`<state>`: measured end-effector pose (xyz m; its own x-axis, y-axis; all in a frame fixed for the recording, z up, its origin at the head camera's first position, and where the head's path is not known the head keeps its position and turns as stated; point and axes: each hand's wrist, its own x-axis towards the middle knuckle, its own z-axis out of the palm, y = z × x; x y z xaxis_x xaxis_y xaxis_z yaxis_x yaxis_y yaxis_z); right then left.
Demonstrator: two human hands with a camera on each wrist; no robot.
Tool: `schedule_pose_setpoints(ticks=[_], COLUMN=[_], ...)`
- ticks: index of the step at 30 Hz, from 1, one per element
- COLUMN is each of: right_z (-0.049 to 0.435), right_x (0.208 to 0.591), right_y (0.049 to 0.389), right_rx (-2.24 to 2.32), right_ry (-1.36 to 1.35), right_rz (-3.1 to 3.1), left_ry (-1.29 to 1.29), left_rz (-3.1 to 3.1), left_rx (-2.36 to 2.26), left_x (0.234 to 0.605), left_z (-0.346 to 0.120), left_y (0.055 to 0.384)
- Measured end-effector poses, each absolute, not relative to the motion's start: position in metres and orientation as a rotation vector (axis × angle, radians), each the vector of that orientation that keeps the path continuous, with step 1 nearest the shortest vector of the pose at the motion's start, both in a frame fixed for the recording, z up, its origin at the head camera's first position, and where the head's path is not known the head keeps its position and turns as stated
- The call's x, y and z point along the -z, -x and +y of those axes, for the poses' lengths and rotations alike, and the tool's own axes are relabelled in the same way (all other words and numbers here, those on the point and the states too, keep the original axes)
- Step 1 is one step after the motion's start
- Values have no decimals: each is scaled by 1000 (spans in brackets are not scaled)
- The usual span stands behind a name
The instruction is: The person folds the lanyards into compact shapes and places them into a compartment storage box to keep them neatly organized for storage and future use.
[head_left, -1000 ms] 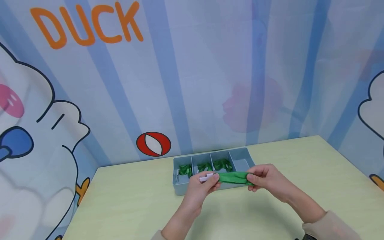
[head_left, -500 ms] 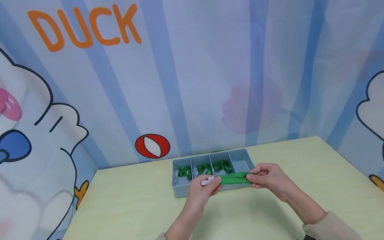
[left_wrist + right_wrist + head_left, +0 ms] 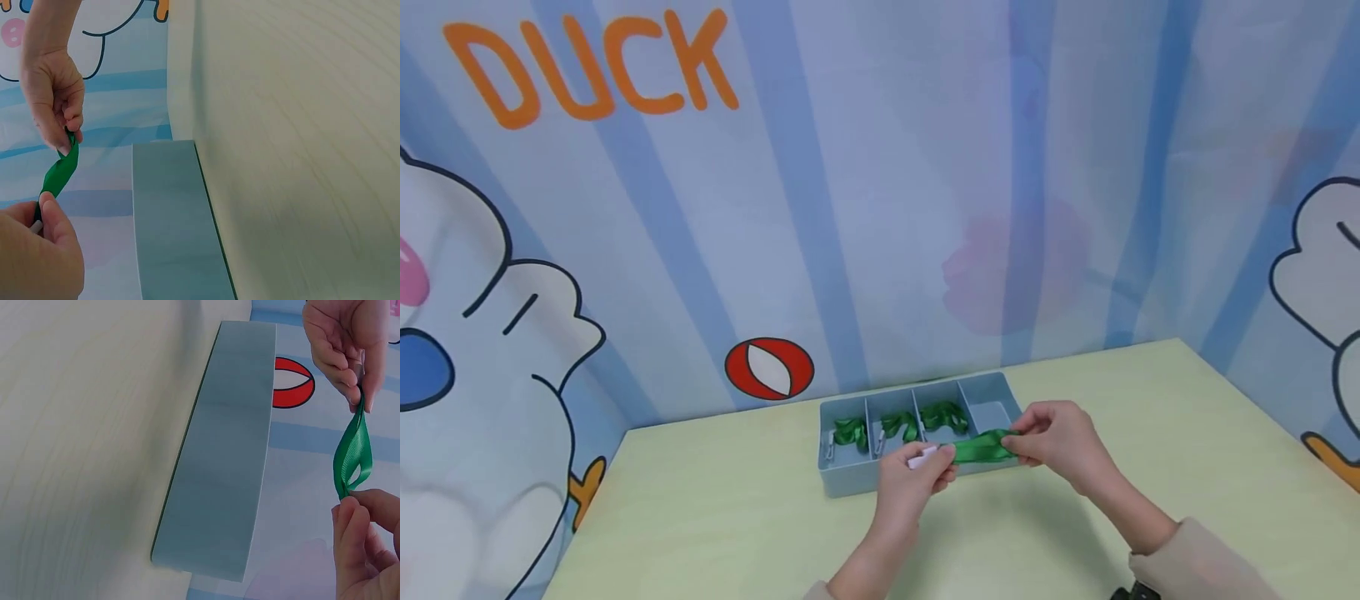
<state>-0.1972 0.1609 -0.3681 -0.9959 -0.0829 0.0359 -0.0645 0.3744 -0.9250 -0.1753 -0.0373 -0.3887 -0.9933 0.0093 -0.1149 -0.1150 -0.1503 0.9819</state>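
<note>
A glossy green ribbon (image 3: 983, 447) stretches between the two hands above the front of a grey-blue tray. My left hand (image 3: 908, 482) pinches its left end between thumb and fingers, together with a small white clip (image 3: 922, 457) that sticks out past the thumb. At the other end, the fingertips of my right hand (image 3: 1060, 442) pinch the ribbon. Seen from the right wrist, the ribbon (image 3: 351, 453) bows into a narrow loop with a gap near the right fingertips. In the left wrist view the left fingers cover most of the clip (image 3: 37, 227).
The divided tray (image 3: 850, 482) stands against the printed backdrop (image 3: 895, 208). Three of its compartments hold green ribbons (image 3: 943, 417), with white clips (image 3: 831, 445) visible in the two leftmost. The rightmost compartment shows its bottom. Pale tabletop (image 3: 722, 500) extends around the tray.
The hands have drawn slightly closer together. The ribbon, flat and taut before, now looks looser and puckered. The whole head view has shifted a little.
</note>
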Motion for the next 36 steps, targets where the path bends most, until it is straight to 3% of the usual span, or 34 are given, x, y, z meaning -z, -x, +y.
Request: schedule_pose_setpoints(ticks=[17,36], right_z=[143,142], right_x=[356,351], right_y=[187,185], right_rx=[1447,1855], right_ry=[296,383], right_rz=[3024,2276], left_ry=[141,57], left_rz=[2070,2087], left_rx=[-2457,-2417], left_x=[389,381], left_z=[-16,-13], left_y=[169,167])
